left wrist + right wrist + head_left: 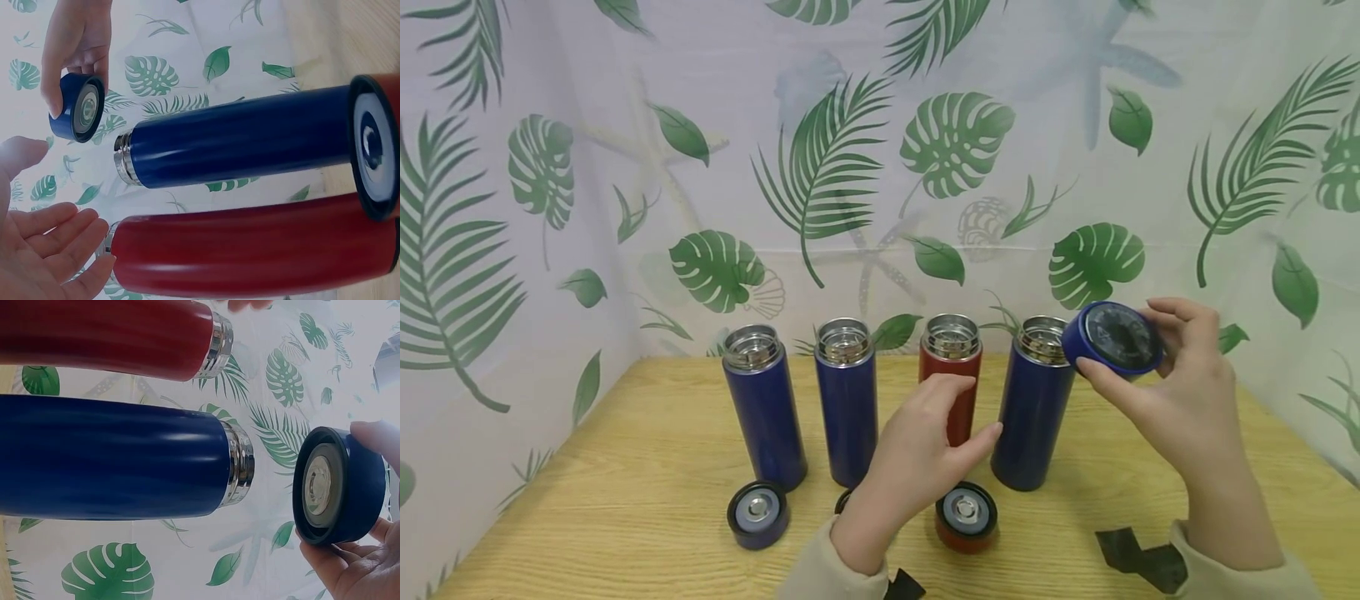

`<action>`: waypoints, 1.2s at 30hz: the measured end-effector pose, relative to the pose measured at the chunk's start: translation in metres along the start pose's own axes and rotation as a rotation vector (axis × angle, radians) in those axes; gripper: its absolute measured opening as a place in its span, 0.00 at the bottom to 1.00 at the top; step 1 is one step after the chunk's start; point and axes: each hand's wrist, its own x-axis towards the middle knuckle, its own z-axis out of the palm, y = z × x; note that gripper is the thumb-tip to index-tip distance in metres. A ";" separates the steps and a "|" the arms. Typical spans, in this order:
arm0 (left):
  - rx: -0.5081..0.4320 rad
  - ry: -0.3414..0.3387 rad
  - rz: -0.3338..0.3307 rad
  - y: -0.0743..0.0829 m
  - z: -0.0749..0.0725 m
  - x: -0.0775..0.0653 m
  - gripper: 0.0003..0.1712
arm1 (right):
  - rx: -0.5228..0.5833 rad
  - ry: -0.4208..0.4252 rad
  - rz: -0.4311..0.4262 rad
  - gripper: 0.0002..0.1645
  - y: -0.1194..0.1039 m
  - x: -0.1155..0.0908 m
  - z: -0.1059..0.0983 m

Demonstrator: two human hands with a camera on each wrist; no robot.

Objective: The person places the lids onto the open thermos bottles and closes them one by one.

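Well, the left hand partly hides the red bottle.

I am holding my left hand out low in the middle of the head view, its thumb standing apart from the fingers, which are lying relaxed and gently bent. My left wrist is slanting up and rightward from a pale sleeve. My right hand is hovering higher, gripping between thumb and curved fingers, while my right wrist is leaning up and leftward from its own pale cuff.
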 end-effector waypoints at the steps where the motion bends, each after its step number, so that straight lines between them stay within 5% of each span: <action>1: -0.005 0.002 -0.001 0.001 0.001 0.001 0.24 | 0.000 0.002 0.002 0.49 0.000 0.000 0.000; 36: -0.143 0.153 0.033 0.027 0.014 0.027 0.25 | 0.033 0.029 -0.022 0.47 -0.004 0.000 -0.002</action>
